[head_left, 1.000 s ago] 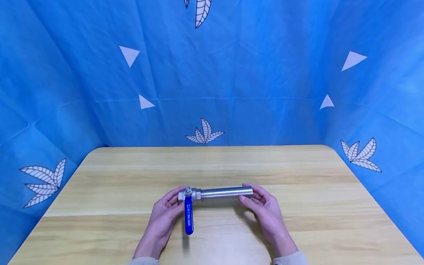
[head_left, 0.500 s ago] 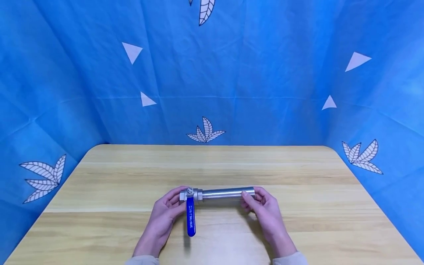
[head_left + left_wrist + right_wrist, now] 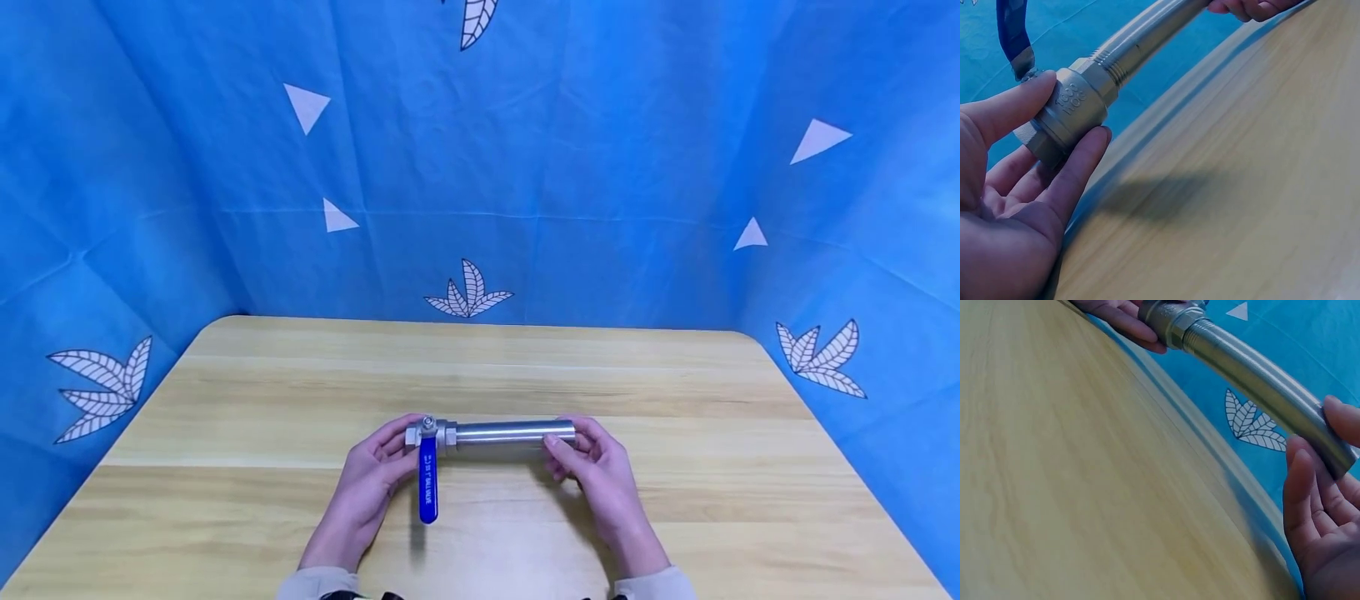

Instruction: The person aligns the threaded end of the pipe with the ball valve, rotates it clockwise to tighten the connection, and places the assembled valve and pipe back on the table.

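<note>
A steel ball valve (image 3: 1075, 103) with a blue lever handle (image 3: 428, 483) is joined to a shiny metal pipe (image 3: 498, 432). Some thread shows where the pipe enters the valve in both wrist views. My left hand (image 3: 369, 483) grips the valve body, thumb on the near side and fingers beneath and behind. At the pipe's far right end, my right hand (image 3: 603, 475) holds it between thumb and fingers. The pipe lies level across the head view, raised above the table with shadows under it. The lever points toward me.
Below the hands lies a light wood-grain table (image 3: 262, 400) with rounded back corners. Blue cloth (image 3: 525, 167) printed with white leaves and triangles hangs behind it and along both sides. A dark object edge (image 3: 341, 595) shows at the bottom of the head view.
The right hand's thumb and fingers have shifted on the pipe end, the thumb now lying on top of the pipe. The left hand keeps its grip on the valve. The head view has tilted slightly.
</note>
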`<state>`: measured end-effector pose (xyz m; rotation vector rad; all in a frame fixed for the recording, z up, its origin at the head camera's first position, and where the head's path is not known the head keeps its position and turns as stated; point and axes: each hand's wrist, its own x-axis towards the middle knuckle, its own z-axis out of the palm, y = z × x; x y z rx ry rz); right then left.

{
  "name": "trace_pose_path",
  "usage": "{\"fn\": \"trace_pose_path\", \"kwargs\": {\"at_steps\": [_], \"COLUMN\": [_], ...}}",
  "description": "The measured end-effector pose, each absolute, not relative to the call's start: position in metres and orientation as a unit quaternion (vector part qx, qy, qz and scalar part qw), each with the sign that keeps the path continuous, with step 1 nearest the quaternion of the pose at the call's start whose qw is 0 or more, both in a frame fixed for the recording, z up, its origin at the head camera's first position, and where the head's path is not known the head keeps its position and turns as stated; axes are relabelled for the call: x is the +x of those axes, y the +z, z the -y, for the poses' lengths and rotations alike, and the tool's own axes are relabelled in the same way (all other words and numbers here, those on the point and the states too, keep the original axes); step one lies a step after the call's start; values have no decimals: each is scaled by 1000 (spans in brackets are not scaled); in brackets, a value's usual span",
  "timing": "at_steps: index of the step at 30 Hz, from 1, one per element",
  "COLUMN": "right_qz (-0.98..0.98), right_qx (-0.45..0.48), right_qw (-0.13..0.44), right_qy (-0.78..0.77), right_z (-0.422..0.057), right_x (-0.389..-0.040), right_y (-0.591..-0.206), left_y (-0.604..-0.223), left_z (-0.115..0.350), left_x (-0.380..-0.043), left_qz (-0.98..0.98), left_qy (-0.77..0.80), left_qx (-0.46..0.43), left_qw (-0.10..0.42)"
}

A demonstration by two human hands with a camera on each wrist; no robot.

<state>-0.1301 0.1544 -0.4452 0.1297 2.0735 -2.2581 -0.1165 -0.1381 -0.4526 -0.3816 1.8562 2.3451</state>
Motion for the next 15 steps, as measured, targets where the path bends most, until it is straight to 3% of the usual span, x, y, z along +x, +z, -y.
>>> {"fn": "trace_pose_path", "kwargs": {"at_steps": [15], "right_qz": [-699], "right_qx": [71], "right_qw": [24], "right_qy": [-711], "right_z": [-151], "right_x": [-129], "right_y": [-446], "left_y": [-451], "left_z": [138], "left_x": [-116], "left_qz": [-616], "left_qy": [775], "left_qx": [-123], "left_qw": [70]}}
